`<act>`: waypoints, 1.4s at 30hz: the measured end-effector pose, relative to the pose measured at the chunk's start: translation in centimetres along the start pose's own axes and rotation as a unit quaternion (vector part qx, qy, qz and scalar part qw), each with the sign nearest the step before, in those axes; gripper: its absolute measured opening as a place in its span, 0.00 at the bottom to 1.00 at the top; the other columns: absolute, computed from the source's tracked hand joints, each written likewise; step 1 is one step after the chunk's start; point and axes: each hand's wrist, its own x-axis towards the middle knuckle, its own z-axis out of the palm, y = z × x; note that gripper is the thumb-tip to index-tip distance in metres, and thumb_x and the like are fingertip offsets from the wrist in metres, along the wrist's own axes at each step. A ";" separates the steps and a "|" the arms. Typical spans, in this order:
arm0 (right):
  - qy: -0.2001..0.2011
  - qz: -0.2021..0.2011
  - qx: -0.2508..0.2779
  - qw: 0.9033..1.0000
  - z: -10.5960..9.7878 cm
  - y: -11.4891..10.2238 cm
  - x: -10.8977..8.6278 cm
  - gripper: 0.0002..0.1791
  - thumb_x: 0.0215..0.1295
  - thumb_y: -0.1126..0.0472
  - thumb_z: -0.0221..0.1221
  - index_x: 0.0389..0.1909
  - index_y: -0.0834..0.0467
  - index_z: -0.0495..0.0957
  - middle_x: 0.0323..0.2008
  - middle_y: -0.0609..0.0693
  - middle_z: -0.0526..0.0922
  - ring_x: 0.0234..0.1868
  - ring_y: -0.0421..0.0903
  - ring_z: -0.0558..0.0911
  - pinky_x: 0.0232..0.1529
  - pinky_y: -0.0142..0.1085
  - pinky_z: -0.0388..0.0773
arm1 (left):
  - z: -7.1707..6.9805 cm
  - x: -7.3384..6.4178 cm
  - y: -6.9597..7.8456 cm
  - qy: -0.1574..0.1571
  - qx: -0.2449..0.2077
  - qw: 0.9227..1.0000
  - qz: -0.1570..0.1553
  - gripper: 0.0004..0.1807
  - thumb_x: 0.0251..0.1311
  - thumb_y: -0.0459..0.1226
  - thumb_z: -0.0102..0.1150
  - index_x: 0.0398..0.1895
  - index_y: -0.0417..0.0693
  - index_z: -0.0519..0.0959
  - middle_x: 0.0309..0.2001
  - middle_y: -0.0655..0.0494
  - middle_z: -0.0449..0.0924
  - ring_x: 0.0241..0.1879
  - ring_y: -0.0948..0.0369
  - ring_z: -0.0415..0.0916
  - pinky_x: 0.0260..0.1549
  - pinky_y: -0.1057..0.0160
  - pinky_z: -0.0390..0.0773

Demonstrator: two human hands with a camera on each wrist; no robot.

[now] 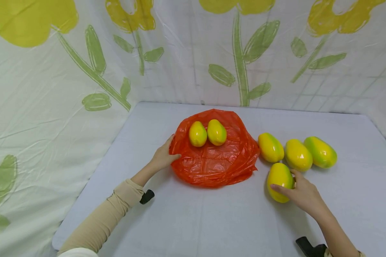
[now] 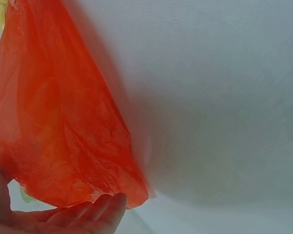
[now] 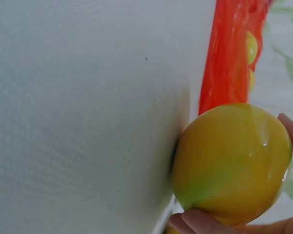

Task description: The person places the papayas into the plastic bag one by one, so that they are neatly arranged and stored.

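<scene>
My right hand (image 1: 303,192) grips a yellow-green papaya (image 1: 279,181), thumb on its near side and fingers around the right. The right wrist view shows this papaya (image 3: 234,161) up close against the white surface. A red plastic bag (image 1: 209,164) lies spread at the table's middle, with two papayas, one left (image 1: 197,134) and one right (image 1: 217,132), at its far part. At the bag's left edge, my left hand (image 1: 162,155) holds the plastic between thumb and fingers. From the left wrist, the fingers (image 2: 107,214) run along the edge of the red bag (image 2: 63,122).
Right of the bag, three more papayas lie in a row: one near the bag (image 1: 271,147), a middle one (image 1: 298,154) and a greener one (image 1: 320,152). They rest on a white-covered table (image 1: 186,221). A flower-printed curtain (image 1: 180,53) hangs behind and at the left.
</scene>
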 end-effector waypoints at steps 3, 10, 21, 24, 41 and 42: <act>-0.005 0.012 0.011 1.000 0.0 0.0 0.0 0.60 0.62 0.36 0.58 0.69 0.79 0.39 0.63 0.83 0.55 0.60 0.78 0.62 0.53 0.66 0.69 | 0.0 -0.1 0.0 -0.001 0.000 1.000 0.000 0.43 0.62 0.34 0.55 0.77 0.39 0.45 0.72 0.36 0.55 0.67 0.38 0.59 0.62 0.41 0.65; -0.016 0.028 0.019 0.999 0.0 0.1 -0.1 0.59 0.61 0.34 0.58 0.66 0.81 0.45 0.62 0.83 0.55 0.58 0.73 0.65 0.52 0.64 0.70 | 0.0 -0.2 0.0 -0.001 -0.004 1.000 -0.002 0.44 0.62 0.34 0.55 0.77 0.40 0.45 0.72 0.37 0.55 0.67 0.39 0.59 0.62 0.41 0.65; -0.010 0.026 0.021 0.999 0.1 0.3 0.0 0.58 0.61 0.35 0.58 0.67 0.79 0.46 0.61 0.82 0.59 0.56 0.73 0.67 0.50 0.62 0.73 | 0.0 0.0 -0.1 0.001 0.000 1.000 0.004 0.43 0.62 0.34 0.55 0.77 0.39 0.44 0.72 0.36 0.55 0.67 0.39 0.60 0.62 0.41 0.65; -0.004 0.028 0.032 0.999 0.2 0.4 -0.1 0.58 0.60 0.34 0.59 0.67 0.79 0.47 0.62 0.81 0.59 0.57 0.73 0.67 0.50 0.62 0.73 | 0.0 -0.1 -0.1 0.002 -0.002 1.000 0.003 0.43 0.62 0.34 0.55 0.77 0.39 0.44 0.72 0.36 0.55 0.67 0.39 0.60 0.61 0.41 0.66; 0.061 0.011 0.090 0.994 -0.4 -0.3 -1.3 0.56 0.61 0.37 0.60 0.70 0.74 0.48 0.68 0.74 0.55 0.63 0.74 0.63 0.54 0.61 0.73 | 0.0 0.0 0.2 -0.001 -0.005 1.000 0.005 0.44 0.62 0.34 0.55 0.77 0.39 0.44 0.71 0.35 0.57 0.66 0.39 0.61 0.60 0.42 0.68; 0.066 0.010 0.096 0.993 -0.4 -0.4 -1.4 0.56 0.60 0.37 0.61 0.71 0.74 0.48 0.68 0.74 0.56 0.63 0.75 0.63 0.53 0.60 0.73 | 0.0 0.0 0.2 0.000 -0.005 1.000 0.005 0.44 0.62 0.34 0.55 0.77 0.39 0.44 0.71 0.35 0.57 0.66 0.39 0.61 0.60 0.42 0.68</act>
